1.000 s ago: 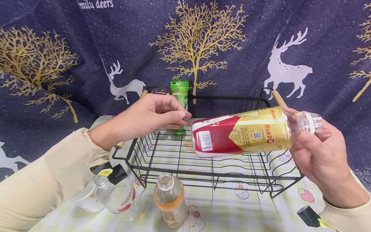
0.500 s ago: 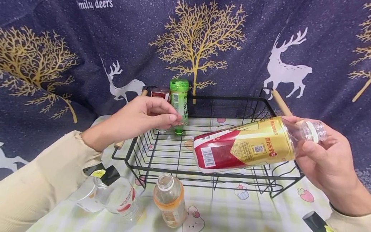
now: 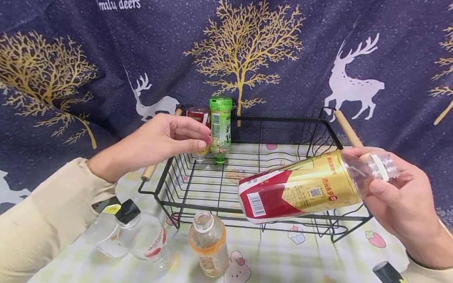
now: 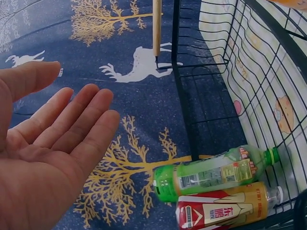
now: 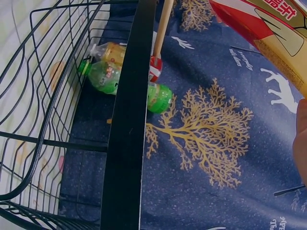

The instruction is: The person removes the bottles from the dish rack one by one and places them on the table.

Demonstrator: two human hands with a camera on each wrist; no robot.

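My right hand point(image 3: 408, 198) grips a red-and-gold drink bottle point(image 3: 302, 186) by its clear neck. The bottle lies nearly sideways above the front right of a black wire rack point(image 3: 261, 212), its base pointing left and slightly down. Part of its label point(image 5: 268, 38) crosses the top of the right wrist view. My left hand point(image 3: 151, 143), holding nothing, hovers over the rack's left end with fingers loosely extended. Behind it a green bottle point(image 3: 220, 123) and a red-and-yellow bottle point(image 3: 198, 114) stand neck down in the rack's back left corner; the fingers partly cover the red-and-yellow one.
In front of the rack stands an uncapped clear bottle with an orange band point(image 3: 207, 247). To its left are a clear bottle with a red label point(image 3: 150, 241) and a clear container point(image 3: 105, 236), partly behind my sleeve. A dark printed curtain point(image 3: 287, 62) hangs behind.
My left hand has drawn back to the left, away from the bottle. My right hand has lowered the bottle slightly toward the front right, its base tipping down.
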